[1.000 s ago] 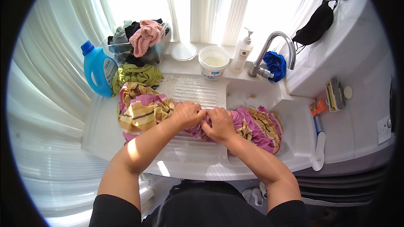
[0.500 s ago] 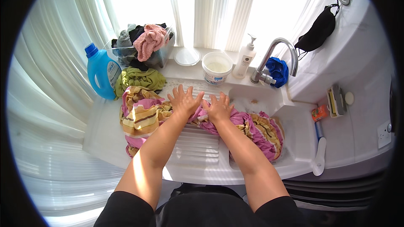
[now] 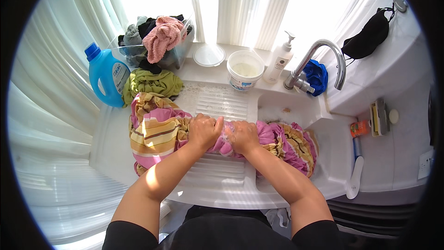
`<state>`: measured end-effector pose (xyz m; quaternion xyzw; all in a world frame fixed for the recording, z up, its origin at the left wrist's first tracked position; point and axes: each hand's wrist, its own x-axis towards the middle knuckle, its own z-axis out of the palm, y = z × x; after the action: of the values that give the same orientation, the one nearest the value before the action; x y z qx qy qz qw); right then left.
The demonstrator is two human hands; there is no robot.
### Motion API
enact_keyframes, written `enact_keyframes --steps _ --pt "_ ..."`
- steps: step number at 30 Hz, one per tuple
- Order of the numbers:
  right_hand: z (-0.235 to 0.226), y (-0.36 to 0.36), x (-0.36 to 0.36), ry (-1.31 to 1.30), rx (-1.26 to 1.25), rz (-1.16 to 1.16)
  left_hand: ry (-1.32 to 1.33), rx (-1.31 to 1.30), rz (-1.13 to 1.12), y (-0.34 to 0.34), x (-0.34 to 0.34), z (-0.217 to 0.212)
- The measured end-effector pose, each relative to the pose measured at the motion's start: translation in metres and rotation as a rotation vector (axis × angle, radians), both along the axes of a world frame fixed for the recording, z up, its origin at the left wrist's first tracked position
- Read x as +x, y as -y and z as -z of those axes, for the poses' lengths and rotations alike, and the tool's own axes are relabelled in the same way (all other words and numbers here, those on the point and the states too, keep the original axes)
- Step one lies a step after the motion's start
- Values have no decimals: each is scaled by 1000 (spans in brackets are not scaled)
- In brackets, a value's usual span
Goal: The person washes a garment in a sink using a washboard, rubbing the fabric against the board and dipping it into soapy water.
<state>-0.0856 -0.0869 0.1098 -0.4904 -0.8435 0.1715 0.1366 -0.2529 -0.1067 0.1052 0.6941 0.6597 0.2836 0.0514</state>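
A striped cloth [image 3: 155, 132] in pink, yellow and brown is stretched across the white ribbed washboard [image 3: 217, 106] of the sink unit, and its gathered middle is gripped by both hands. The left hand [image 3: 205, 131] is closed into a fist around the bunched fabric, and the right hand [image 3: 241, 136] is closed on it just beside, so that the two hands are touching each other. The left part of the cloth is spread flat on the board, near its left edge, while the right part is hung over the rim into the basin [image 3: 333, 153]. Soap foam is seen on the ribs above the hands, where some free board is left up to the back ledge. Behind the cloth, a green garment [image 3: 149, 82] is laid against a blue detergent bottle [image 3: 107, 71], and a clear box of mixed laundry [image 3: 157, 41] is placed further back. A white tub [image 3: 245, 70], a round lid [image 3: 209, 55] and a pump bottle [image 3: 279, 59] are lined on the ledge, close to the curved tap [image 3: 323, 60]. On the right counter, well apart from the hands, a white brush [image 3: 356, 176] is laid along the basin edge.
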Motion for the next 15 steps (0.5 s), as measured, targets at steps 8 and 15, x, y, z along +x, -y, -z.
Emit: enact_keyframes --steps 8,15 --pt "-7 38 22 -109 220 -147 -112 -32 125 29 -3 -7" --pt "16 66 27 -72 454 -260 -133 138 202 76 9 -10"
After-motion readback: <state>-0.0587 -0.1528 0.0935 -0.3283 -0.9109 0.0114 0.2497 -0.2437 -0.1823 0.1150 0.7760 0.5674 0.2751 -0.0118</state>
